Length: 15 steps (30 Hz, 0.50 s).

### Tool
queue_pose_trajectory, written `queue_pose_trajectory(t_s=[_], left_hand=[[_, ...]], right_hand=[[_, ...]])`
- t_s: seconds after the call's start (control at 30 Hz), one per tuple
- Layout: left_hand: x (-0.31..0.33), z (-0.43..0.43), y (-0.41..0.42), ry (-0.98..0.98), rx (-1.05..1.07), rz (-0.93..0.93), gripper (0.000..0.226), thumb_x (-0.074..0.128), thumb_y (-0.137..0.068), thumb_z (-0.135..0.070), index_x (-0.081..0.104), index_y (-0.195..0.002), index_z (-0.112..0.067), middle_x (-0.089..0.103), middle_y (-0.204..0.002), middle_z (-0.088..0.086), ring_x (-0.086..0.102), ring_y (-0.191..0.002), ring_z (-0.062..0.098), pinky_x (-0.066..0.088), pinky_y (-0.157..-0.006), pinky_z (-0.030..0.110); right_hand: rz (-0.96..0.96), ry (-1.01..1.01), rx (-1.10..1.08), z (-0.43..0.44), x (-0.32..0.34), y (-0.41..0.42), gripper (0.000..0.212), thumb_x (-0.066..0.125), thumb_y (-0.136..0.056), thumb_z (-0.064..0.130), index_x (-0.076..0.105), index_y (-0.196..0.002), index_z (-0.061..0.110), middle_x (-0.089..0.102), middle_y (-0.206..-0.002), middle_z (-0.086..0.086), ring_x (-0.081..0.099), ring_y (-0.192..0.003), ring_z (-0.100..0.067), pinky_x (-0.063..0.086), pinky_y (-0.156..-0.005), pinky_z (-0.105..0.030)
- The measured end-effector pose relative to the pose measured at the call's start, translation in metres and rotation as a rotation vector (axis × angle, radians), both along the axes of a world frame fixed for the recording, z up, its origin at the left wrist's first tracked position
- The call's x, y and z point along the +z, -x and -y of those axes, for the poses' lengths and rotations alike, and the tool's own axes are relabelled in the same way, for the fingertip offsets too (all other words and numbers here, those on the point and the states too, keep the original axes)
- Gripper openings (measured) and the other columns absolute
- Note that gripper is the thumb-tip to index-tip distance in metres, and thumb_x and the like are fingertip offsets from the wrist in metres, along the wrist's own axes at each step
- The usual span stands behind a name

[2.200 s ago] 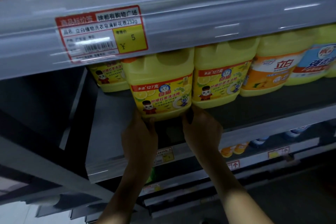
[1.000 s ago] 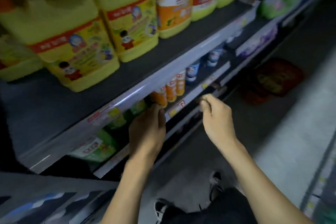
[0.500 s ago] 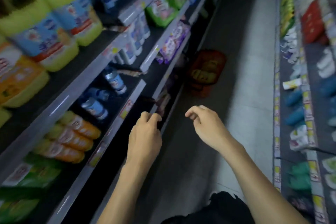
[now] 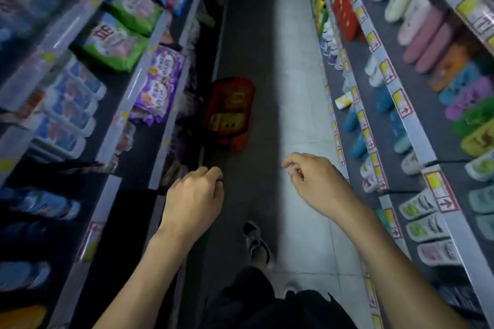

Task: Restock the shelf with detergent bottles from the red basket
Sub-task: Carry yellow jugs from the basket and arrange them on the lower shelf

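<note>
Head view: you are looking down a narrow shop aisle, with shelves running along both sides.
Left hand (image 4: pixel 193 196): you are holding it out in front of you over the dark strip of floor; the fingers are curling loosely inward; it is carrying nothing.
Right hand (image 4: pixel 316 184): you are holding it out over the pale floor tiles (image 4: pixel 299 104); the fingers are bending down and in, thumb near forefinger; it is gripping nothing.
Red basket (image 4: pixel 229 112): it is sitting on the floor ahead of both hands, well apart from them, tight against the foot of the left shelf (image 4: pixel 171 104); yellow-labelled bottles (image 4: pixel 227 120) are lying inside it, though blur is hiding the details.
Left shelf goods: green bags (image 4: pixel 120 43), purple packets (image 4: pixel 157 85) and blue-and-white packs (image 4: pixel 66 112) are filling the levels; all are blurring.
Right shelf (image 4: pixel 417 141): slippers (image 4: pixel 433 29) in pink, blue, green and white are lining it, with price tags (image 4: pixel 387 75) along the edges.
Your shoe (image 4: pixel 256 243): it is standing on the floor between your forearms, below the hands.
</note>
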<state>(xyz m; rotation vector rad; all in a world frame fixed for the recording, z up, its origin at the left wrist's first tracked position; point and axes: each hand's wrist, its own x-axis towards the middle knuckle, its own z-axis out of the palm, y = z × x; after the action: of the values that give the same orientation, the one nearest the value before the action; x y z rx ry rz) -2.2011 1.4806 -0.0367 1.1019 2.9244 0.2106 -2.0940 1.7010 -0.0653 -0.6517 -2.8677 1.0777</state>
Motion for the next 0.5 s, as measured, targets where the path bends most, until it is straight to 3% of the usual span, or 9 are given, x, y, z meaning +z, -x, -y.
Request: queue_pose_trajectory(t_s=[0.17,0.5], left_hand=[[-0.021,-0.046,0.063,-0.077,0.120,0.111,0.013,0.056,-0.095,-0.026,0.061,-0.107,-0.023,0.062,-0.092,-0.004,0.065,-0.077,0.022,0.056,-0.063,0.040],[-0.030,-0.125,0.241,-0.070,0.030,0.135,0.015,0.054,-0.097,-0.027,0.060,-0.110,-0.024,0.061,-0.096,-0.005,0.064,-0.079,0.019,0.057,-0.065,0.040]], right_hand=[[0.081,-0.061,-0.048,-0.039,-0.003,0.060,0.027,0.046,-0.096,0.017,0.064,-0.115,0.026,0.070,-0.110,0.001,0.066,-0.096,-0.024,0.055,-0.085,-0.040],[0.096,-0.081,-0.118,-0.115,0.011,0.215,0.026,0.049,-0.099,0.018,0.064,-0.119,0.024,0.071,-0.107,0.002,0.066,-0.094,-0.019,0.054,-0.079,-0.035]])
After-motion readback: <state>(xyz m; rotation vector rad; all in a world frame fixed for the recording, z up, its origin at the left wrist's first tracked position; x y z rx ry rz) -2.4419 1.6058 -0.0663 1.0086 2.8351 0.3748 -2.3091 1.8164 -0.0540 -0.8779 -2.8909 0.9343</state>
